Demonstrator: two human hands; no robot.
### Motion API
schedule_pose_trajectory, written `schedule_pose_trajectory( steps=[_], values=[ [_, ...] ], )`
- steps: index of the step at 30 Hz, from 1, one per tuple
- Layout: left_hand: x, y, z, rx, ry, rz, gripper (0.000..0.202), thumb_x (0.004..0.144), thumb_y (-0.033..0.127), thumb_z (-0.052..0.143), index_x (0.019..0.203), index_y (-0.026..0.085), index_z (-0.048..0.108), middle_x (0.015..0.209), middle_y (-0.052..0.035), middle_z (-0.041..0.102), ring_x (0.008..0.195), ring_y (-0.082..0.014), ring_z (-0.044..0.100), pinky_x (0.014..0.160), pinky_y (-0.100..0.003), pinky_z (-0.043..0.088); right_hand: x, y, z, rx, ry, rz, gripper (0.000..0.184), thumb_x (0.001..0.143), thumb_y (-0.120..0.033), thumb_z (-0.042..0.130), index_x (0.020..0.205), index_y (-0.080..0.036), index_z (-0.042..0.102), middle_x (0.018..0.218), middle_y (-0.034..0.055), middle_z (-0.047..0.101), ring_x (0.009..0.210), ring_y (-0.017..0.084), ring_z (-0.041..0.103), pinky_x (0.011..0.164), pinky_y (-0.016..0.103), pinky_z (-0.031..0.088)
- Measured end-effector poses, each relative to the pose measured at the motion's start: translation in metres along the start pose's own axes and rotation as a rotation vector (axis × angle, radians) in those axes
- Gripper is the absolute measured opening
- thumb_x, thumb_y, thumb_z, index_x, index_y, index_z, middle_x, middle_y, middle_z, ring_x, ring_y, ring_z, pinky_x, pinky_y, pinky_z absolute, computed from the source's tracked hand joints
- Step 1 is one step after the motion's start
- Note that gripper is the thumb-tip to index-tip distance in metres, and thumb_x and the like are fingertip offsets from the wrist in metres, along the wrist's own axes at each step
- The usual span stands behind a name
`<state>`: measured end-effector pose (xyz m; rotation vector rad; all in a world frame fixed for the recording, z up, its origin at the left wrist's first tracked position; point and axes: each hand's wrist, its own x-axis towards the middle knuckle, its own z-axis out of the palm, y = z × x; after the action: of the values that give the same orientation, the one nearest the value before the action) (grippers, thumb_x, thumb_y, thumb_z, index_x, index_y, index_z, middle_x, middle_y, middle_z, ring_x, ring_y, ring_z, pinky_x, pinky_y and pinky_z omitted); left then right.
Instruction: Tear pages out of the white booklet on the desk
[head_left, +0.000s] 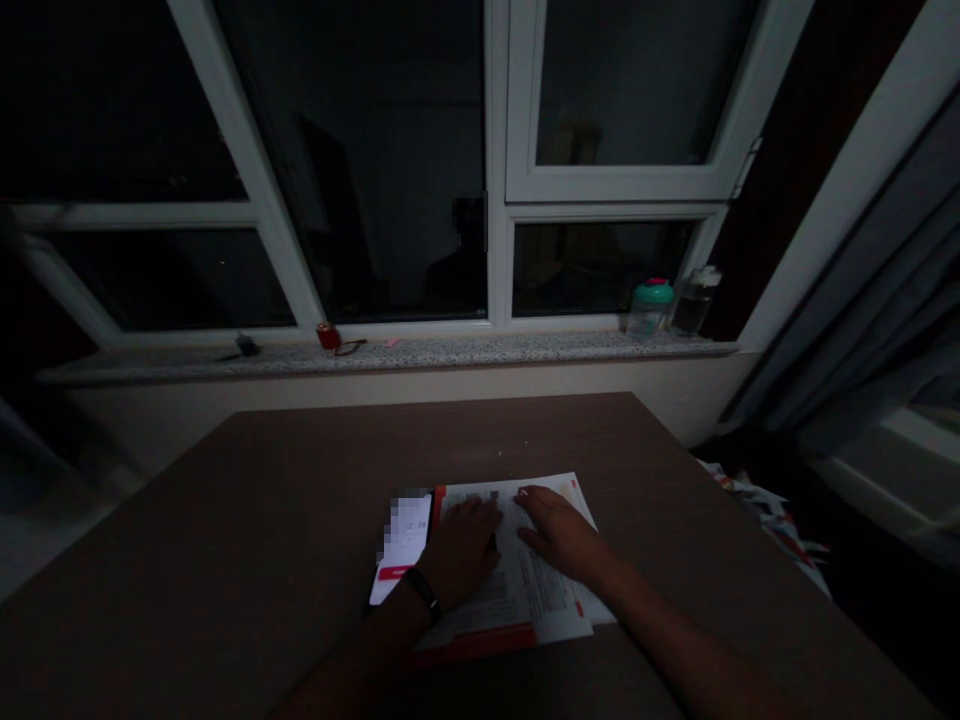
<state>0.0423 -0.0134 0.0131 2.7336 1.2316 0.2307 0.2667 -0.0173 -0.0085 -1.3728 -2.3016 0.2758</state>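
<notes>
The person's left hand (461, 552) lies flat on a printed booklet (517, 570), and its fingers rest on the page without clenching. I cannot see any grasp, but the dark spot beside these fingers is too dim to tell. A black wristband (424, 590) is around the left wrist. The right hand (559, 535) also lies open on the same booklet, just beside the left hand, with its fingers a little curved. It holds nothing that I can see. The booklet has a red edge and lies on a dark brown table (450, 440), under both hands, with loose sheets at its right side.

Just to the left of the left hand, a smartphone (401, 545) lies on the table with its screen lit, touching the booklet's edge. Far ahead of the hands is a granite windowsill (375, 355). On it stand a jar with a green lid (651, 308) and a clear bottle (694, 302), and there is a small red object (328, 337). Further right of the right hand, crumpled papers (772, 525) lie below the table edge.
</notes>
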Motion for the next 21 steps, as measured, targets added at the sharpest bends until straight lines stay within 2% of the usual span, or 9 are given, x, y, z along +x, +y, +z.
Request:
schedule_pose_trajectory(
  steps=[5, 9, 13, 21],
  values=[
    [0.005, -0.003, 0.017, 0.014, 0.068, 0.054, 0.052, 0.092, 0.028, 0.051, 0.141, 0.021, 0.036, 0.149, -0.0076, 0.036, 0.137, -0.0261, 0.030, 0.111, -0.048, 0.027, -0.001, -0.002, 0.003, -0.031, 0.005, -0.025, 0.044, 0.092, -0.026, 0.049, 0.134, -0.014, 0.050, 0.138, 0.0139, 0.050, 0.129, 0.025, 0.044, 0.110, 0.041, 0.035],
    [0.008, -0.007, 0.028, 0.050, 0.064, 0.051, 0.055, 0.095, 0.031, 0.045, 0.146, 0.020, 0.028, 0.153, -0.0066, 0.029, 0.141, -0.0261, 0.022, 0.113, -0.050, 0.024, -0.003, -0.002, 0.009, -0.060, 0.002, -0.042, 0.045, 0.094, -0.021, 0.043, 0.139, -0.015, 0.044, 0.143, 0.0138, 0.045, 0.133, 0.025, 0.039, 0.113, 0.045, 0.030],
    [0.007, -0.006, 0.031, 0.078, 0.068, 0.051, 0.056, 0.098, 0.034, 0.041, 0.148, 0.021, 0.023, 0.154, -0.0053, 0.026, 0.142, -0.0264, 0.018, 0.113, -0.051, 0.022, -0.004, -0.004, 0.012, -0.079, -0.009, -0.030, 0.048, 0.094, -0.020, 0.042, 0.142, -0.016, 0.040, 0.147, 0.0138, 0.041, 0.137, 0.025, 0.035, 0.114, 0.047, 0.028],
    [0.005, -0.002, 0.034, 0.115, 0.088, 0.025, 0.057, 0.098, 0.032, 0.039, 0.150, 0.019, 0.020, 0.155, -0.0059, 0.023, 0.143, -0.0275, 0.016, 0.113, -0.054, 0.021, -0.003, -0.016, 0.013, -0.167, -0.017, 0.011, 0.046, 0.096, -0.020, 0.039, 0.141, -0.013, 0.042, 0.145, 0.0151, 0.043, 0.135, 0.027, 0.037, 0.112, 0.049, 0.030]
  ],
)
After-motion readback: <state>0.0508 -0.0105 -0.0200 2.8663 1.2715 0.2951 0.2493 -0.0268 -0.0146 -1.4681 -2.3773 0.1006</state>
